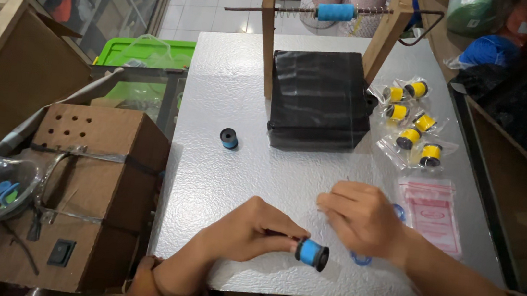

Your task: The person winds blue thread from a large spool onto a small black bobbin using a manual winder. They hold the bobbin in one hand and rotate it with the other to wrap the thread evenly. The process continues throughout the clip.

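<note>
Left hand (248, 231) clamped on blue thread spool (312, 254), spool held just above near edge of table (229, 99). Right hand (364, 217) palm down on table, fingers loosely curled; whether it pinches anything, cannot tell. Blue bits (360, 260) peek from under right hand, mostly hidden. Stack of pink bags (433, 211) partly covered by wrist. Second blue spool (229, 138) stands well apart.

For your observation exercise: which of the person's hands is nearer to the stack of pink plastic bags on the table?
Right. The right hand lies just beside the pink bags, while the left hand is farther off, holding a blue spool.
</note>
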